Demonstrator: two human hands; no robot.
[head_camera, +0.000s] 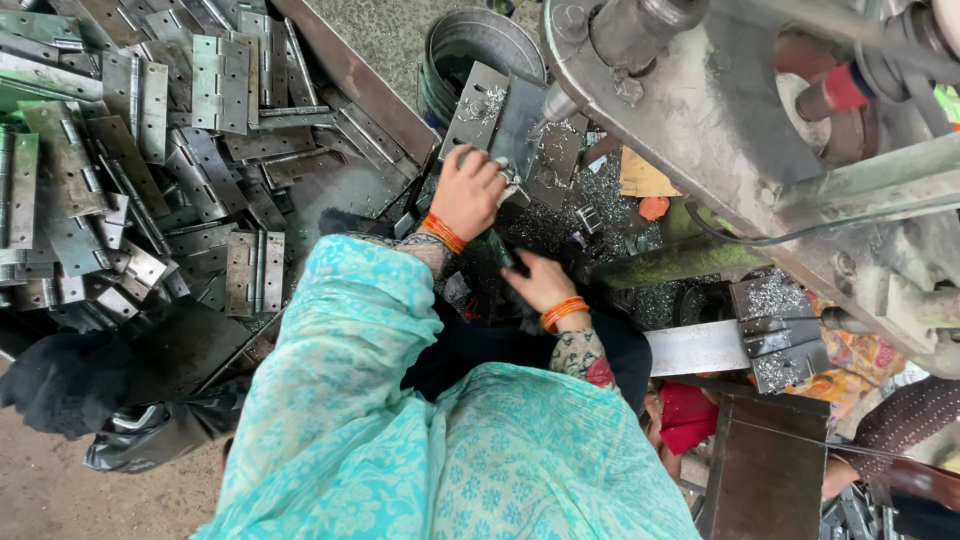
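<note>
Reaching up under the machine's drill spindle (560, 100), the left hand (468, 192) is closed over the lower edge of an opened steel hinge (497, 112), apparently pressing it flat so the leaf stays put beneath the tool. The right hand (540, 283) lies lower and nearer the body, fingers curled down among the metal shavings (600, 205) on the worktop, though whether it grips anything cannot be told. The hinge thus sits directly above the left hand and well apart from the right hand, while a heap of finished hinges (150, 150) lies off to the left.

Grey steel hinge (497, 118), opened flat under drill
</note>
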